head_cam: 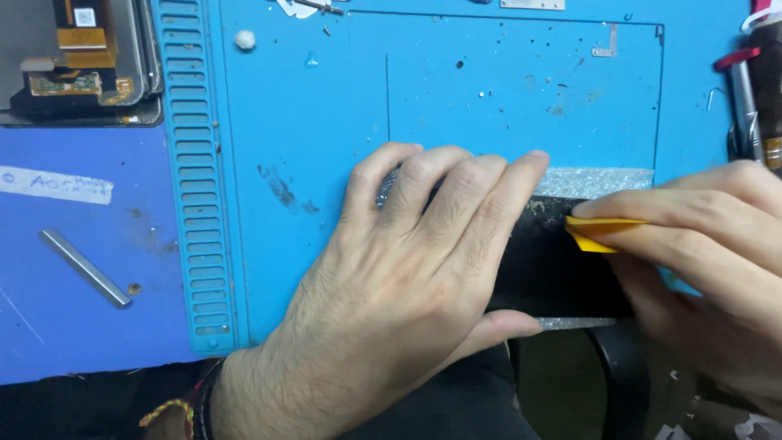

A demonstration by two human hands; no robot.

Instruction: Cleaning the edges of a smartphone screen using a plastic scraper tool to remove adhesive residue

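Nearest me, my left hand (415, 277) lies flat, fingers spread, pressing down a black slab (554, 261) whose long axis runs left to right across the blue mat (309, 122) on the surface. Bubble wrap (599, 181) shows beyond its far edge. My right hand (709, 244), at the slab's right end, pinches a small yellow pick (599, 232) against its top.

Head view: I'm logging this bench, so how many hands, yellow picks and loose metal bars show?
Hands: 2, left hand and right hand
Yellow picks: 1, yellow pick on the black panel
Metal bars: 1, metal bar
Total: 4
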